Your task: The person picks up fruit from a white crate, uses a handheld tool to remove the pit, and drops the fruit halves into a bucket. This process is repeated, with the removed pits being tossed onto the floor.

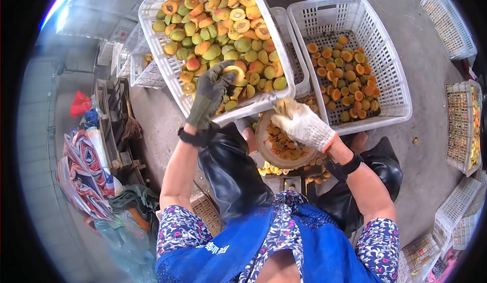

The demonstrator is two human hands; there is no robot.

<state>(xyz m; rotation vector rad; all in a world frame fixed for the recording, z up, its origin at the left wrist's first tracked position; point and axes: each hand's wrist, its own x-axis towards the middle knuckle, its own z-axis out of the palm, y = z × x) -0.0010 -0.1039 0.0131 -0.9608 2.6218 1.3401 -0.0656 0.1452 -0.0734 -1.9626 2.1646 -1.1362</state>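
My left hand (213, 90), in a dark grey-green glove, is closed on a cut apricot half (234, 73) with its yellow flesh facing up. It is over the near side of a large white crate (158, 62) heaped with green, yellow and reddish cut apricots (223, 34). My right hand (299, 123), in a stained white knit glove, is closed above a round basin (261, 143). A small metal tip (274, 99) shows at its fingers, but the rest is hidden. Orange pieces (284, 146) lie in the basin.
At right, another white crate (395, 90) holds orange apricot halves (350, 75). Fruit pieces lie below the basin, between my legs. At left are a wooden pallet (109, 120) and striped sacking (83, 171). More crates (464, 126) line the right edge.
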